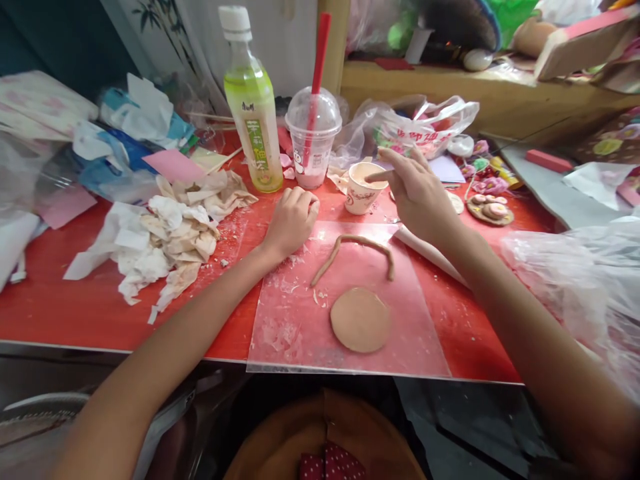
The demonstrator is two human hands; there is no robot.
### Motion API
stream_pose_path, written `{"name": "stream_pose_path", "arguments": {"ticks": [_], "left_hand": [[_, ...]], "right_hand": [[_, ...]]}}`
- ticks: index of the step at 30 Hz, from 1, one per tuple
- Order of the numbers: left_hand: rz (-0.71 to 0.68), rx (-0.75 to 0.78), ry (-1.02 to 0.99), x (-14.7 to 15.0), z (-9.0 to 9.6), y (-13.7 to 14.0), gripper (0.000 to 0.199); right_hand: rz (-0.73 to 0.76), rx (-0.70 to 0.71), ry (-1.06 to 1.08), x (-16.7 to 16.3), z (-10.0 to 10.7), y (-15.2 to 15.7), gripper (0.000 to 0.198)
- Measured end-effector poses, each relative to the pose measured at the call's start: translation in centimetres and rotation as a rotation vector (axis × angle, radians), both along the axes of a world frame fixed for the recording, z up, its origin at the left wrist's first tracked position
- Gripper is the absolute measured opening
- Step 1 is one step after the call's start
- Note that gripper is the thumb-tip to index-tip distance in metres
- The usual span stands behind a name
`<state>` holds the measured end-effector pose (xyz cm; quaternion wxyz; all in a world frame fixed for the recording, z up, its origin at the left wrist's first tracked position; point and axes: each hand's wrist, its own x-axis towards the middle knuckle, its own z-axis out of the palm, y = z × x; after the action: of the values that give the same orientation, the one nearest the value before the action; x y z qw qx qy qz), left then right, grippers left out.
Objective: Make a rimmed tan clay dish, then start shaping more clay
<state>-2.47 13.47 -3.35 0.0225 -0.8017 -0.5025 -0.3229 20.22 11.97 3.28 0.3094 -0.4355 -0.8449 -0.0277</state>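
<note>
My left hand (292,223) rests in a loose fist by the top left edge of a clear plastic sheet (295,333), with nothing visible in it. Over a small paper cup (361,200) is my right hand (417,193), its fingers apart and one fingertip dipping in at the rim. What the cup contains is mostly hidden. On the sheet lies a flat round disc of brown clay (360,320). Just above it curves a thin clay coil (350,239), bent like an arch and apart from the disc.
Behind my hands stand a green drink bottle (255,127) and a domed plastic cup (309,143) with a red straw. Crumpled tissues (170,233) pile up at left. A white roll (433,257) lies beside the sheet; a decorated clay piece (490,210) and plastic bags (575,273) are at right.
</note>
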Motion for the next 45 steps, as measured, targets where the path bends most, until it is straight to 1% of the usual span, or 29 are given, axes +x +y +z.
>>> {"name": "stream_pose_path", "arguments": {"ticks": [1,2,4,5,6,9,11,13,18,21,24,26,29,30,31,32,34,35,36,37,39,41,43,45], "left_hand": [[0.004,0.005,0.002,0.0,0.0,0.0,0.019],[0.008,0.009,0.005,0.0,0.0,-0.1,0.019],[0.016,0.015,0.013,0.1,0.0,-0.1,0.019],[0.017,0.017,0.017,0.1,0.0,-0.1,0.019],[0.018,0.019,0.020,0.2,0.0,-0.2,0.018],[0.016,0.018,0.026,0.2,0.0,-0.2,0.018],[0.015,0.014,0.026,0.3,0.1,-0.2,0.019],[0.011,0.011,0.025,0.3,0.0,-0.2,0.020],[0.007,0.002,0.026,0.3,0.0,-0.2,0.020],[0.005,-0.023,0.023,0.3,0.0,-0.2,0.020],[0.010,-0.037,0.033,0.4,0.2,-0.3,0.019],[0.012,-0.037,0.044,0.4,0.3,-0.4,0.019],[0.020,-0.040,0.062,0.5,0.4,-0.4,0.021],[0.024,-0.044,0.067,0.5,0.4,-0.4,0.021],[0.027,-0.048,0.071,0.5,0.4,-0.4,0.022],[0.028,-0.050,0.074,0.5,0.4,-0.5,0.022],[0.026,-0.052,0.078,0.5,0.4,-0.5,0.023],[0.026,-0.050,0.080,0.5,0.4,-0.5,0.023],[0.027,-0.048,0.083,0.5,0.4,-0.5,0.023],[0.031,-0.045,0.086,0.5,0.4,-0.5,0.023],[0.037,-0.040,0.091,0.4,0.3,-0.5,0.023],[0.043,-0.037,0.093,0.4,0.3,-0.4,0.023],[0.046,-0.038,0.093,0.3,0.3,-0.3,0.023],[0.045,-0.041,0.087,0.3,0.3,-0.3,0.022]], "right_hand": [[0.044,-0.012,-0.025,-0.1,0.3,-1.4,0.044],[0.082,0.006,-0.017,-0.3,0.4,-3.0,0.043],[0.189,-0.068,-0.086,-0.5,0.2,-6.3,0.048],[0.268,-0.091,-0.122,-0.5,-0.1,-7.8,0.051],[0.307,-0.135,-0.156,-0.5,-0.6,-9.1,0.055],[0.328,-0.158,-0.165,-0.3,-2.4,-11.6,0.064],[0.303,-0.150,-0.171,-0.1,-3.3,-12.3,0.065],[0.274,-0.142,-0.191,0.0,-3.8,-12.5,0.066],[0.292,-0.148,-0.211,-0.2,-3.9,-13.0,0.072],[0.336,-0.162,-0.190,-0.9,-4.1,-13.5,0.074],[0.406,-0.207,-0.166,-1.5,-4.3,-14.1,0.073],[0.446,-0.233,-0.149,-1.5,-4.3,-14.7,0.070],[0.517,-0.236,-0.129,-0.6,-3.8,-15.1,0.063],[0.511,-0.237,-0.123,-0.2,-3.5,-15.0,0.060],[0.474,-0.240,-0.105,0.2,-3.0,-14.7,0.055],[0.403,-0.245,-0.071,0.6,-2.5,-14.1,0.051],[0.201,-0.242,0.069,1.0,-1.4,-12.1,0.041],[0.107,-0.221,0.165,1.1,-0.8,-10.7,0.037],[0.009,-0.188,0.206,1.0,-0.3,-9.1,0.034],[-0.040,-0.164,0.198,0.9,0.0,-7.4,0.033],[-0.126,-0.140,0.091,0.4,0.4,-3.9,0.038],[-0.171,-0.177,-0.043,-0.2,0.2,-0.8,0.041],[-0.190,-0.165,-0.157,-0.6,-0.4,1.4,0.042],[-0.193,-0.164,-0.228,-0.9,-1.0,2.5,0.042]]}}
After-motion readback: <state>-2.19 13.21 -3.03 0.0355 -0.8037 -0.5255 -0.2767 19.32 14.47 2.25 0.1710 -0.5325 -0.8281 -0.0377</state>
